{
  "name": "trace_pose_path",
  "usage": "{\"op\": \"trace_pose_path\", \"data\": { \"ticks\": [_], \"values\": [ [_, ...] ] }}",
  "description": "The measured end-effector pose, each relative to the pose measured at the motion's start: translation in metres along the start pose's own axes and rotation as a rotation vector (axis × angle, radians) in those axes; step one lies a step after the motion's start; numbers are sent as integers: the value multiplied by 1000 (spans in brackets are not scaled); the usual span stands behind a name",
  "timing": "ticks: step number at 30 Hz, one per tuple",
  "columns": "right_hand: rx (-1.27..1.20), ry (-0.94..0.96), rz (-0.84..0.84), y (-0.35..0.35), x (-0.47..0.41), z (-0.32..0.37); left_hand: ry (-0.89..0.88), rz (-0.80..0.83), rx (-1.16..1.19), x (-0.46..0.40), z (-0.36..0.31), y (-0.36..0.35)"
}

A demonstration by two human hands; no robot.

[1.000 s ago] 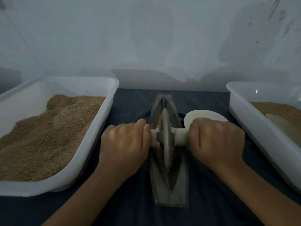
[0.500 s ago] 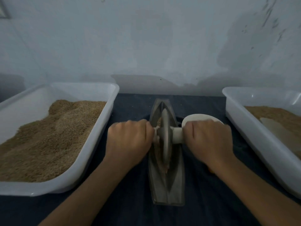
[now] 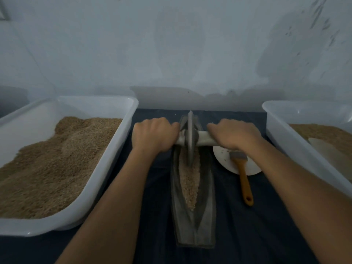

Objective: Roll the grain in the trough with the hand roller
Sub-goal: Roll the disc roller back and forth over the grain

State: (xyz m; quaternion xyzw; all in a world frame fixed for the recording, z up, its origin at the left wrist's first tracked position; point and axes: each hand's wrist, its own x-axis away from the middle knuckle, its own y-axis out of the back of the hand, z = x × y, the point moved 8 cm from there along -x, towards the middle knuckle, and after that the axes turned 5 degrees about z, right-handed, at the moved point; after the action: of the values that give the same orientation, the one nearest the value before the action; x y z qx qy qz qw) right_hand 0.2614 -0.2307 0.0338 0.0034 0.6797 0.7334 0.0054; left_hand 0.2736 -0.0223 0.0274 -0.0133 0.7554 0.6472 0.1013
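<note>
- Both arms were stretched out, each hand on one end of the hand roller (image 3: 190,138), with the disc standing upright at the far end of the trough (image 3: 193,221).
- Left hand (image 3: 154,134) had its fingers (image 3: 152,121) curled tight around the pale handle on its side, so you couldn't really see that bit of the handle.
- Right hand (image 3: 234,134) was wrapped over the other end of the handle, fingers curled down round it, with a short stretch of white handle showing between hand and disc.
- The trough was a long, dark, boat-shaped thing lying lengthwise down the middle of the worktop (image 3: 266,225), which had a dark cloth over it.
- The grain (image 3: 190,183) sat in a narrow strip along the groove of the trough, from the disc back towards the near end. Looked fairly coarse.
- Just right of the trough was a small white plate (image 3: 222,159) with a brush (image 3: 242,174) on it: bristles on the plate, orange handle hanging off onto the cloth.
- Big white tub (image 3: 118,149) on the left was heaped with brown grain; another white tub (image 3: 282,141) on the right held some too, plus something pale lying in it that I couldn't make out.
</note>
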Motion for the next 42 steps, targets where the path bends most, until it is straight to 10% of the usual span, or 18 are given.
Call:
{"op": "trace_pose_path", "data": {
  "ticks": [4, 7, 13, 18, 24, 29, 35, 42],
  "values": [
    [39, 14, -22, 9, 2, 9, -6, -42, -62, 24, -1, 9],
    [207, 162, -334, 9, 59, 18, -281, -230, -286, 90, -24, 18],
    [-111, 206, -639, -5, 152, 2, -288, -400, -114, 145, -23, 45],
    [82, 116, -464, 5, 85, 9, -253, -167, -335, 78, -21, 14],
    [75, 68, 13, 1, -6, 7, 67, -40, 58, 8, 3, 4],
    [214, 122, -349, 10, 64, 19, -257, -240, -207, 77, -20, 17],
    [-14, 197, -668, 14, 153, 17, -293, -426, 20, 144, -10, 34],
    [126, 76, -231, -2, 38, 5, -93, -250, -100, 46, -12, 17]
  ]
}}
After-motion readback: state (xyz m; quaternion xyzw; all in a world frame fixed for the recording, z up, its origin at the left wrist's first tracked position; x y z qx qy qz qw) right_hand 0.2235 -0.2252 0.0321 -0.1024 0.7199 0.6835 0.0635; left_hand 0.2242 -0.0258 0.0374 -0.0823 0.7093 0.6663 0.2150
